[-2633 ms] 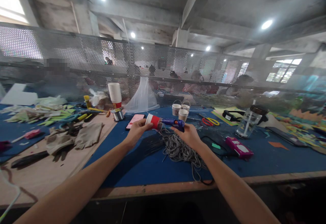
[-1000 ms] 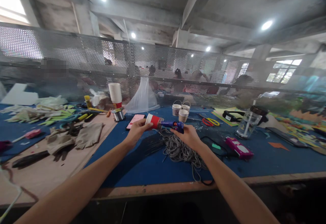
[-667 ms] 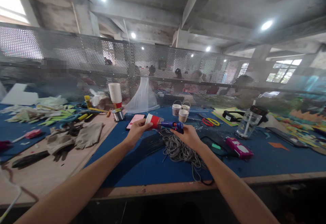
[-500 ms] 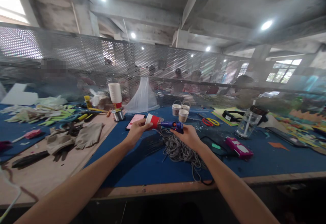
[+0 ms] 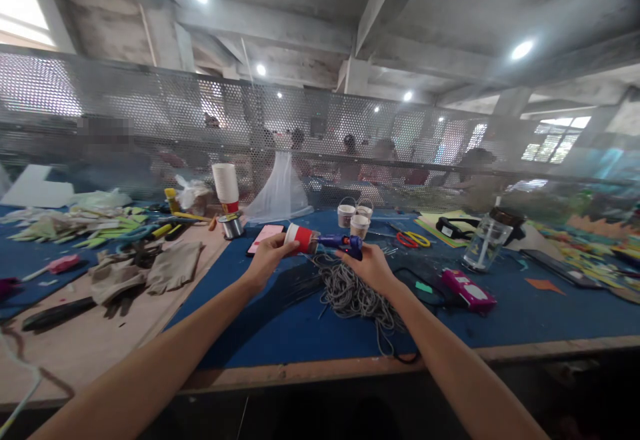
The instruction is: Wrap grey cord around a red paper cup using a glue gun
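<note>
A red and white paper cup [image 5: 302, 238] lies on its side in my left hand [image 5: 271, 257], whose fingers are closed around its white end. My right hand [image 5: 373, 267] grips a blue glue gun [image 5: 345, 245] with its nozzle pointing left at the brownish end of the cup. Whether the nozzle touches the cup I cannot tell. Below both hands a heap of grey cord [image 5: 353, 287] lies on the blue mat [image 5: 240, 340]. Just behind the glue gun stand small white buckets [image 5: 359, 226] with wire handles.
A phone [image 5: 266, 239], a spool of wire [image 5: 232, 225] and stacked paper cups [image 5: 226, 185] stand left of centre. Grey gloves [image 5: 173, 267] lie further left. Scissors [image 5: 414, 239], a purple box [image 5: 469, 290] and a clear jug [image 5: 485, 247] are on the right. A perforated screen [image 5: 320, 137] closes off the back.
The glue gun has shifted slightly right, its nozzle drawing back a little from the cup's end. My left hand and the cup are almost unmoved.
</note>
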Demonstrator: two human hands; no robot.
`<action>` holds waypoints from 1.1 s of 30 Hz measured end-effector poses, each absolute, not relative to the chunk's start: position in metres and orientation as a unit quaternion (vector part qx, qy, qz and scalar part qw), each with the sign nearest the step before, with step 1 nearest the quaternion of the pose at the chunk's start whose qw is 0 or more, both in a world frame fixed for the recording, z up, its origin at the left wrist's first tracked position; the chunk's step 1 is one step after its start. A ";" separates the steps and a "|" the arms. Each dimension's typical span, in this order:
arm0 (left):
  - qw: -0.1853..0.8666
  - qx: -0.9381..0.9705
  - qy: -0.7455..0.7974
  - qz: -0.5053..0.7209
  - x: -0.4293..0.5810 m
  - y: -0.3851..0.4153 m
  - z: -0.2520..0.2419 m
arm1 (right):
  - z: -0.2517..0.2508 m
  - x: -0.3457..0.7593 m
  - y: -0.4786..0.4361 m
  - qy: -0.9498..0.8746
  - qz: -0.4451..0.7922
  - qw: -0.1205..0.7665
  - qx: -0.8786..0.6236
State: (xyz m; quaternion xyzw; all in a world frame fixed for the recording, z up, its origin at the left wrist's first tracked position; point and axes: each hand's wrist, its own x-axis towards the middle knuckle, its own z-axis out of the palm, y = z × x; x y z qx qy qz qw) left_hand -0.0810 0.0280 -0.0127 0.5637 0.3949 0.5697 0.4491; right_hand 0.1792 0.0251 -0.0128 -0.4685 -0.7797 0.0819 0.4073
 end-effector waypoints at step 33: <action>0.508 0.506 0.376 0.587 -0.085 0.030 -0.016 | -0.013 0.201 0.057 -0.615 0.296 0.471 -0.559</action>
